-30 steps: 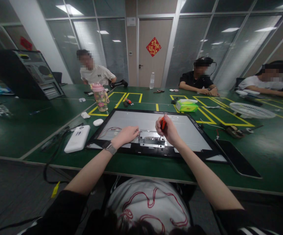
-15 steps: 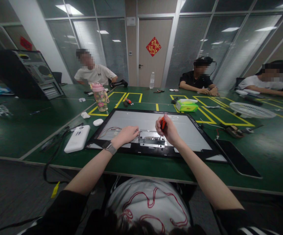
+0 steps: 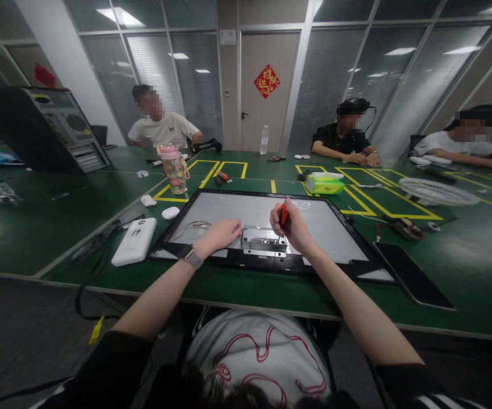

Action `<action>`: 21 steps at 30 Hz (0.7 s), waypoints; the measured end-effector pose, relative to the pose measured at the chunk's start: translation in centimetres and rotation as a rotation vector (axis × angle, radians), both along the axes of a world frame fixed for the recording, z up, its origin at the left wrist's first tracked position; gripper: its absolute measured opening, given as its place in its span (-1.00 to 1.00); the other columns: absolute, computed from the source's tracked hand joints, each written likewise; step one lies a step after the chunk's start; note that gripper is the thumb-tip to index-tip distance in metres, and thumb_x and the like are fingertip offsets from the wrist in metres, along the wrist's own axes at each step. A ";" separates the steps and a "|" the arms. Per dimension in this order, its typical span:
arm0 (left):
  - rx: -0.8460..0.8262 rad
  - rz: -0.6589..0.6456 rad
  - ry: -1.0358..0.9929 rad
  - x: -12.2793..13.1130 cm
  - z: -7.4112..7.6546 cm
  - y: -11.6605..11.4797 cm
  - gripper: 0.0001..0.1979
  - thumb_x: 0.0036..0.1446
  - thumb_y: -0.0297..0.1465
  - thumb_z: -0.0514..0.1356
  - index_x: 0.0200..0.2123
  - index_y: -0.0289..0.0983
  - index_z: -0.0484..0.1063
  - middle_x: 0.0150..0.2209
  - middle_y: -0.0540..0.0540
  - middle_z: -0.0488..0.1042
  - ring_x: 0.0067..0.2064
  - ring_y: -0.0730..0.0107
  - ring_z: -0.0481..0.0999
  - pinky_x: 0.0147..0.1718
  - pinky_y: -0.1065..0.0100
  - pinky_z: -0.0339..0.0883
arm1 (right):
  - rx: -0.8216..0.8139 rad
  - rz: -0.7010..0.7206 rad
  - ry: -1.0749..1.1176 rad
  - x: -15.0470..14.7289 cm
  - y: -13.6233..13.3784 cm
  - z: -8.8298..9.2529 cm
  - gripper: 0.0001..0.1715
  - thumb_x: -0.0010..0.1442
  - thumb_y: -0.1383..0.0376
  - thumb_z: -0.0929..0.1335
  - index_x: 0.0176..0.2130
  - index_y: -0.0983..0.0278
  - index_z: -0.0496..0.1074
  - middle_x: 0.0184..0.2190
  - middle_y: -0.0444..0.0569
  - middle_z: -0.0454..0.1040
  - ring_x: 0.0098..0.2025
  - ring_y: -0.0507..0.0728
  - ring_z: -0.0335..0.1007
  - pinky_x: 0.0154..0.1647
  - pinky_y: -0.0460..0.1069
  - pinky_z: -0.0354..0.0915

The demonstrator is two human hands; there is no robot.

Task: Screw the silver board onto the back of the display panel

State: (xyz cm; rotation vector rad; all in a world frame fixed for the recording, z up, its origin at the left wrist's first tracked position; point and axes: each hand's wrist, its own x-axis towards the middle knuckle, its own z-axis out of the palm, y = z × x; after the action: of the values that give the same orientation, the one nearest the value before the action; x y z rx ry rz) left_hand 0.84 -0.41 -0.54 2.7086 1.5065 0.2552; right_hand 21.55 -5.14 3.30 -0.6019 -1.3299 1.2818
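Observation:
A monitor panel (image 3: 254,210) with a black frame lies flat on the green table, its grey back facing up. Near its front edge sits a silver metal bracket (image 3: 263,241). My right hand (image 3: 295,227) is closed around a screwdriver (image 3: 284,216) with an orange and black handle, held upright over the bracket's right end. Its tip is mostly hidden by my fingers and too small to make out. My left hand (image 3: 222,234) lies on the panel, fingers stretched toward the bracket's left end and seemingly touching it.
Left of the panel are a white power bank (image 3: 134,241), a white oval case (image 3: 170,213) and cables. To the right lies a black phone (image 3: 412,275). Behind stand a pink-lidded bottle (image 3: 173,170) and a green tissue pack (image 3: 325,183). People sit across the table.
Both my hands, the screwdriver and the bracket look the same as before. Across the table, the person at the left has shifted an arm slightly.

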 end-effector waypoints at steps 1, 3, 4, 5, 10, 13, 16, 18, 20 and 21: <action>-0.002 -0.002 -0.001 0.0 0.0 0.0 -0.66 0.31 -0.23 -0.09 -0.20 -0.27 0.41 -0.28 -0.18 0.53 -0.25 0.22 0.52 -0.30 0.34 0.26 | -0.002 -0.002 -0.001 0.0 0.0 0.0 -0.41 0.14 -0.15 0.26 -0.60 0.26 0.23 -0.76 -0.23 0.13 -0.75 -0.08 -0.03 -0.73 -0.12 -0.10; -0.004 -0.006 -0.006 0.0 0.0 0.0 -0.65 0.31 -0.23 -0.10 -0.20 -0.27 0.41 -0.28 -0.18 0.54 -0.25 0.22 0.51 -0.30 0.34 0.27 | -0.011 -0.008 -0.013 0.0 -0.1 0.1 -0.40 0.13 -0.15 0.26 -0.60 0.26 0.23 -0.76 -0.24 0.13 -0.75 -0.08 -0.03 -0.73 -0.12 -0.10; -0.007 -0.006 -0.008 0.0 0.0 0.0 -0.65 0.31 -0.23 -0.10 -0.20 -0.27 0.41 -0.28 -0.18 0.54 -0.25 0.22 0.51 -0.30 0.34 0.27 | -0.015 -0.011 -0.019 0.0 -0.1 0.1 -0.40 0.13 -0.16 0.26 -0.60 0.25 0.23 -0.76 -0.24 0.13 -0.74 -0.08 -0.04 -0.73 -0.12 -0.10; -0.009 -0.005 -0.010 0.0 0.1 0.0 -0.65 0.31 -0.23 -0.10 -0.21 -0.27 0.41 -0.28 -0.18 0.54 -0.24 0.22 0.52 -0.29 0.34 0.27 | -0.017 -0.014 -0.024 -0.1 -0.2 0.2 -0.40 0.13 -0.16 0.25 -0.60 0.25 0.22 -0.76 -0.24 0.13 -0.74 -0.08 -0.04 -0.72 -0.12 -0.10; -0.008 -0.007 -0.015 -0.1 0.0 0.0 -0.66 0.30 -0.23 -0.09 -0.22 -0.26 0.40 -0.28 -0.17 0.53 -0.24 0.22 0.52 -0.30 0.34 0.26 | -0.015 -0.012 -0.021 -0.1 -0.1 0.1 -0.40 0.12 -0.17 0.25 -0.60 0.25 0.23 -0.76 -0.23 0.13 -0.75 -0.07 -0.05 -0.72 -0.11 -0.11; -0.008 -0.007 -0.019 -0.1 0.1 -0.1 -0.67 0.31 -0.23 -0.09 -0.22 -0.26 0.40 -0.28 -0.19 0.53 -0.25 0.21 0.52 -0.31 0.33 0.26 | -0.017 -0.016 -0.029 0.0 -0.1 0.1 -0.40 0.12 -0.17 0.25 -0.60 0.25 0.23 -0.76 -0.23 0.13 -0.74 -0.07 -0.04 -0.72 -0.11 -0.11; -0.014 -0.005 -0.022 -0.1 0.1 -0.1 -0.67 0.31 -0.23 -0.09 -0.23 -0.26 0.40 -0.29 -0.19 0.53 -0.25 0.21 0.52 -0.30 0.33 0.26 | -0.019 -0.016 -0.030 0.0 0.0 0.0 -0.40 0.12 -0.17 0.25 -0.60 0.24 0.22 -0.76 -0.23 0.13 -0.74 -0.07 -0.04 -0.72 -0.11 -0.11; -0.014 -0.005 -0.022 0.0 0.1 -0.1 -0.67 0.31 -0.23 -0.09 -0.23 -0.26 0.40 -0.29 -0.18 0.53 -0.25 0.22 0.52 -0.30 0.33 0.26 | -0.015 -0.012 -0.025 0.0 0.0 0.0 -0.41 0.13 -0.17 0.25 -0.60 0.25 0.22 -0.75 -0.23 0.13 -0.74 -0.07 -0.04 -0.72 -0.11 -0.11; -0.010 -0.006 -0.021 -0.1 0.1 -0.2 -0.67 0.31 -0.23 -0.09 -0.23 -0.26 0.40 -0.29 -0.18 0.53 -0.26 0.22 0.51 -0.31 0.34 0.26 | -0.015 -0.006 -0.022 0.0 0.0 0.0 -0.41 0.13 -0.16 0.25 -0.60 0.25 0.22 -0.75 -0.23 0.13 -0.74 -0.07 -0.05 -0.72 -0.11 -0.11; -0.007 -0.009 -0.020 -0.1 0.1 -0.2 -0.67 0.31 -0.23 -0.09 -0.23 -0.26 0.40 -0.29 -0.18 0.53 -0.26 0.22 0.51 -0.31 0.34 0.26 | -0.016 -0.004 -0.020 0.0 0.0 0.0 -0.41 0.12 -0.16 0.25 -0.60 0.25 0.23 -0.75 -0.23 0.13 -0.74 -0.07 -0.05 -0.72 -0.11 -0.12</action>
State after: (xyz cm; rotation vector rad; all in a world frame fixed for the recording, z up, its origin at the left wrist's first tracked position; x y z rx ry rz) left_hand 0.79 -0.57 -0.42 2.6986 1.4865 0.2760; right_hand 21.54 -5.13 3.31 -0.6293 -1.3356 1.2874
